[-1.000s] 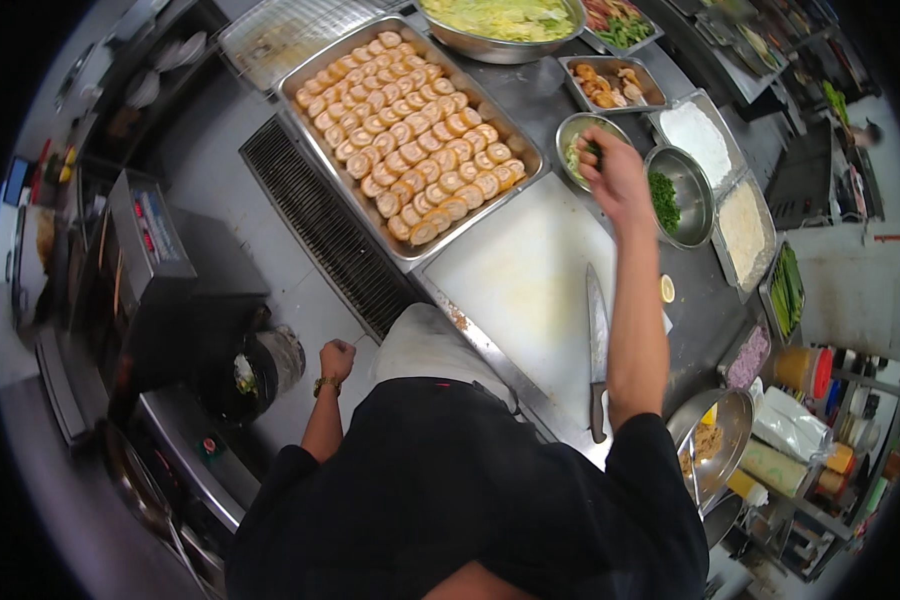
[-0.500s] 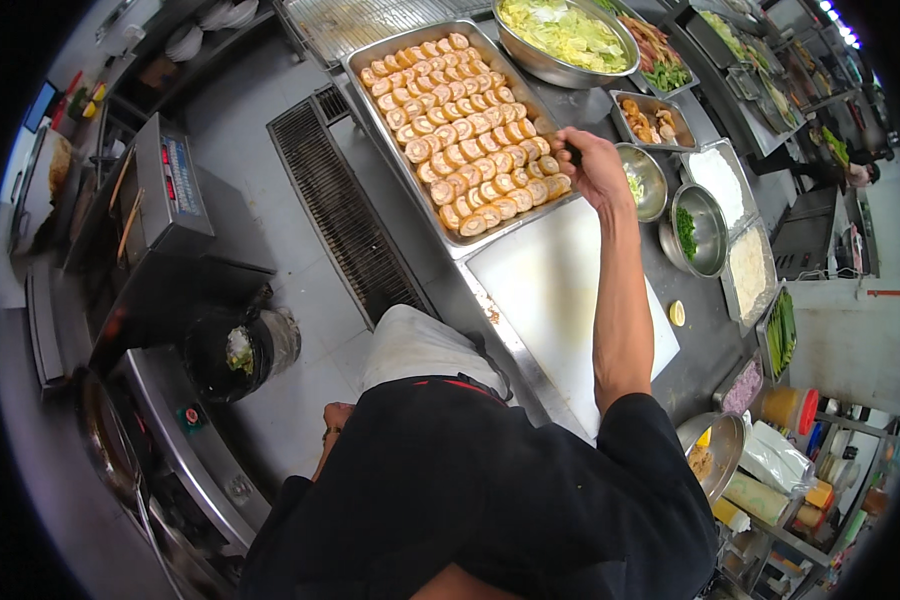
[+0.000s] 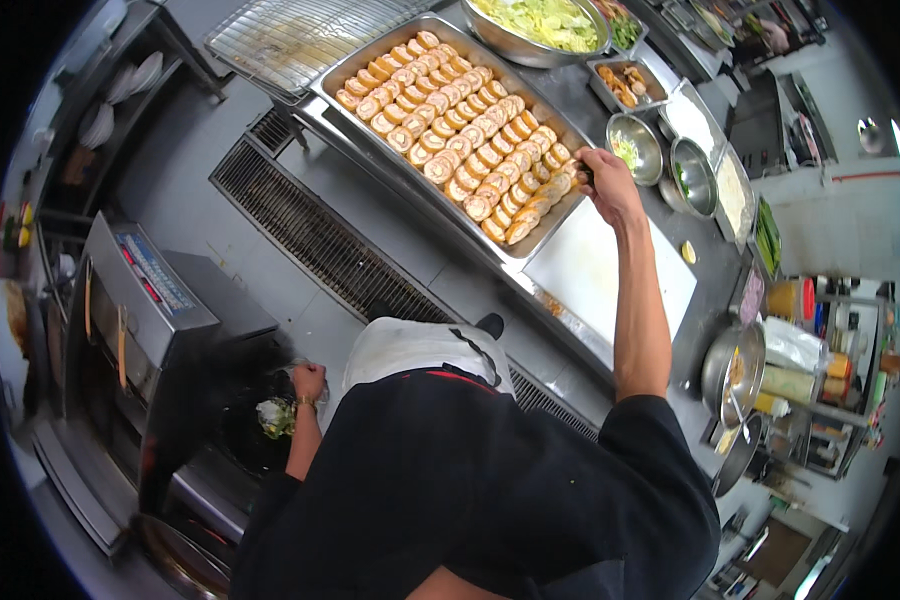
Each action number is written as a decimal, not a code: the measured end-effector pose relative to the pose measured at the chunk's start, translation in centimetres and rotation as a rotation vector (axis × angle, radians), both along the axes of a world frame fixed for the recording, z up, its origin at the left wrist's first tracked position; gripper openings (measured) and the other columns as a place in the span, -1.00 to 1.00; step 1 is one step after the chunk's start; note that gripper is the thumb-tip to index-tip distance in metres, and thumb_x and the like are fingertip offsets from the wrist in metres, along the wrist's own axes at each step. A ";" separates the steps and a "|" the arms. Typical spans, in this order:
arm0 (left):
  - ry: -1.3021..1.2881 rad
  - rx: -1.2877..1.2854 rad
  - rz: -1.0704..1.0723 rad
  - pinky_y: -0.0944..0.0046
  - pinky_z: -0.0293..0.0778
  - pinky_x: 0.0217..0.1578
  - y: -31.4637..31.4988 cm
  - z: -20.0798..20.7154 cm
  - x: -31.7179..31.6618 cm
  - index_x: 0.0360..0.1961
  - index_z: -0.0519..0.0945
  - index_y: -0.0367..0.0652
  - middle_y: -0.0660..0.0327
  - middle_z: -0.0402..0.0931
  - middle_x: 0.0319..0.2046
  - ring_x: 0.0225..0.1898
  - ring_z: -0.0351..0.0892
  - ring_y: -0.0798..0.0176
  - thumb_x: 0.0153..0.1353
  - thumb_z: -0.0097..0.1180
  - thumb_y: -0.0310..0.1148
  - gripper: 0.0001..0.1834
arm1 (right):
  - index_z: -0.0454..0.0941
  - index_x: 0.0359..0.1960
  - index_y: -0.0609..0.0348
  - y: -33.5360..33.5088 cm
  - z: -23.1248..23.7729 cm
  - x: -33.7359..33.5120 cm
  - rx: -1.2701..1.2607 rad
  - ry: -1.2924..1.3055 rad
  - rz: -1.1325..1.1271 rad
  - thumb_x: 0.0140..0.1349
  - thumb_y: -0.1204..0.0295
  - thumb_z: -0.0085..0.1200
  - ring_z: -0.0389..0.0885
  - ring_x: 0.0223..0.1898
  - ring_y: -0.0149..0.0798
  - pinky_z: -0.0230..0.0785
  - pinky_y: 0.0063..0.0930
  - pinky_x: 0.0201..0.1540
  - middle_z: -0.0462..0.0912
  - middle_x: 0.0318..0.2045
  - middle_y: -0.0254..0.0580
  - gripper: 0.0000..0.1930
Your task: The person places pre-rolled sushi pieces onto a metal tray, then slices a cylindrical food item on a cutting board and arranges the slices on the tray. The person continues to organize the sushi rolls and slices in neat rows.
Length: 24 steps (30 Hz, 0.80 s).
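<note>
My right hand (image 3: 608, 188) is closed with its thumb and fingers on the rim at one corner of a large metal tray (image 3: 370, 150). Rows of sliced rolls (image 3: 460, 125) with pale, spiralled cut faces fill this tray. One end of it lies over a white cutting board (image 3: 610, 275). Down at my left, my left hand (image 3: 308, 382) is low beside the rim of a black-lined bin (image 3: 245, 440) with pale and green scraps inside. Its fingers look curled; whatever they hold is hidden.
A wire rack (image 3: 290, 45) stands beyond the tray. Farther along the counter are a bowl of cut cabbage (image 3: 540, 25), a small tray of browned pieces (image 3: 625, 85), steel bowls (image 3: 692, 178) and a lemon wedge (image 3: 688, 252). A floor drain grate (image 3: 310, 230) runs between counter and cooker (image 3: 150, 280).
My left hand has moved out from beside my body to the bin. The tray covers more of the cutting board, with my right hand still at its rim. The view has turned.
</note>
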<state>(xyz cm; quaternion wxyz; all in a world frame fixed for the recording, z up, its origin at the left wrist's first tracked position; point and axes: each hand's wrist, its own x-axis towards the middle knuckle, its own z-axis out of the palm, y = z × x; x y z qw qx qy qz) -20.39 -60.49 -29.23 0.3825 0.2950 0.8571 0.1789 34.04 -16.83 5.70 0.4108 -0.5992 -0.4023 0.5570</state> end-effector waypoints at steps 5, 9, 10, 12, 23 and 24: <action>0.106 -0.040 -0.047 0.00 0.72 -0.25 5.9 0.0 -9.2 -0.42 0.77 -0.30 -0.02 0.76 -0.52 -0.42 0.84 0.03 0.20 0.38 -0.31 -0.77 | 0.66 -0.04 0.38 0.5 0.3 -1.0 -0.010 0.045 -0.203 0.60 0.43 0.11 0.50 -0.41 -0.45 0.31 -0.53 -0.48 0.64 -0.28 -0.25 -0.79; 0.022 -0.053 -0.031 0.00 0.72 -0.22 8.0 0.6 -11.0 -0.40 0.77 -0.31 -0.04 0.77 -0.51 -0.39 0.85 -0.02 0.21 0.37 -0.31 -0.77 | 0.68 -0.10 0.33 3.4 0.6 -2.0 0.056 0.025 -0.266 0.61 0.41 0.12 0.49 -0.43 -0.44 0.32 -0.49 -0.45 0.66 -0.26 -0.29 -0.80; 0.012 -0.003 -0.065 0.01 0.72 -0.22 8.5 0.7 -11.0 -0.40 0.77 -0.31 -0.03 0.77 -0.51 -0.39 0.85 -0.01 0.20 0.37 -0.31 -0.77 | 0.68 -0.11 0.31 4.5 0.7 -2.3 0.091 0.012 -0.277 0.61 0.41 0.12 0.48 -0.44 -0.45 0.32 -0.48 -0.44 0.65 -0.27 -0.30 -0.80; -0.043 -0.051 -0.053 0.01 0.71 -0.21 8.5 0.6 -10.0 -0.40 0.76 -0.33 -0.03 0.77 -0.51 -0.40 0.84 -0.01 0.20 0.38 -0.30 -0.75 | 0.68 -0.13 0.29 6.5 0.8 -2.7 0.116 -0.021 -0.273 0.61 0.41 0.12 0.48 -0.43 -0.45 0.32 -0.48 -0.42 0.65 -0.29 -0.32 -0.80; 0.035 -0.069 -0.165 -0.01 0.66 -0.30 3.9 1.7 -6.0 -0.51 0.71 -0.31 -0.02 0.73 -0.55 -0.47 0.79 0.00 0.14 0.41 -0.30 -0.74 | 0.70 -0.07 0.32 11.6 -1.0 -7.6 0.044 -0.193 -0.048 0.63 0.38 0.10 0.53 -0.36 -0.41 0.42 -0.44 -0.34 0.66 -0.29 -0.30 -0.77; 0.032 -0.059 -0.142 -0.02 0.65 -0.31 3.7 1.7 -5.5 -0.53 0.69 -0.30 -0.01 0.72 -0.56 -0.49 0.77 0.00 0.14 0.41 -0.30 -0.73 | 0.67 -0.07 0.32 11.6 -1.1 -8.4 0.031 -0.210 0.094 0.66 0.40 0.07 0.50 -0.39 -0.45 0.38 -0.52 -0.37 0.62 -0.32 -0.33 -0.79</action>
